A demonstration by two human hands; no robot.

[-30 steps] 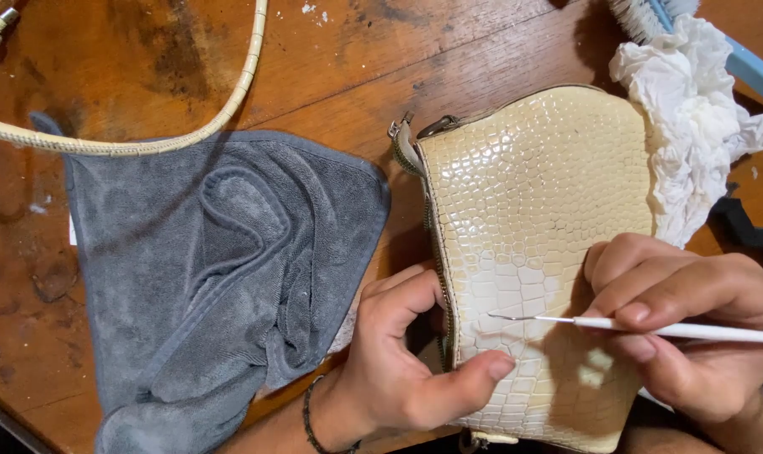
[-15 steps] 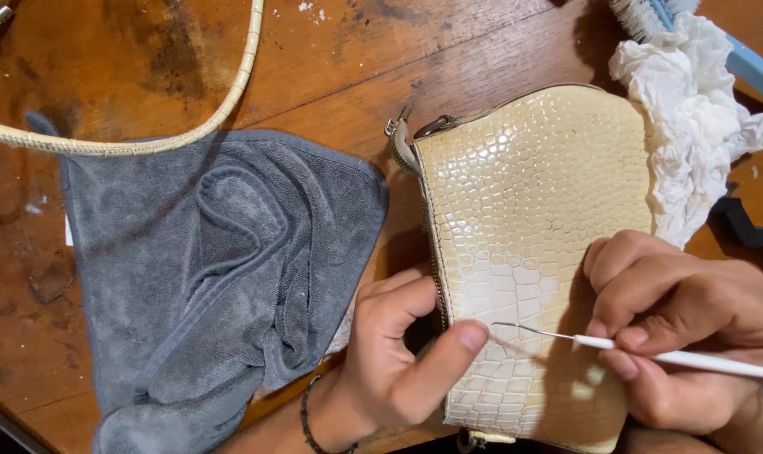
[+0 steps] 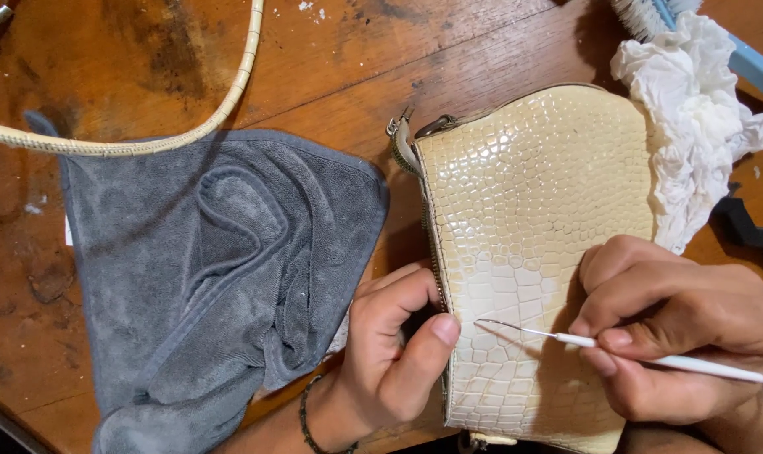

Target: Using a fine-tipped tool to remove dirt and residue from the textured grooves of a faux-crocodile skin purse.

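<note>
1. Nearest us, at six o'clock, the left hand [image 3: 390, 361] pins the zipper edge of the cream purse [image 3: 533, 252], thumb pressed on the seam, fingers curled underneath
2. At four o'clock the right hand [image 3: 684, 336] is clenched around a thin white tool [image 3: 650, 355], its fine metal tip hovering over the purse's face
3. The purse lies flat on the wooden surface [image 3: 331, 59], centre-right; its glossy scale-embossed skin looks slick and fairly stiff, light, easily scratched, so I'd judge the zipper edge the safest grip
4. It's zipped shut here; whatever is inside can't be seen
5. At nine o'clock a soft grey cloth [image 3: 205, 277] lies rumpled, touching the left hand
6. Farther off, a cream strap [image 3: 137, 145] curves at eleven o'clock; crumpled white tissue [image 3: 701, 134] and a blue brush [image 3: 734, 50] sit at one o'clock
</note>
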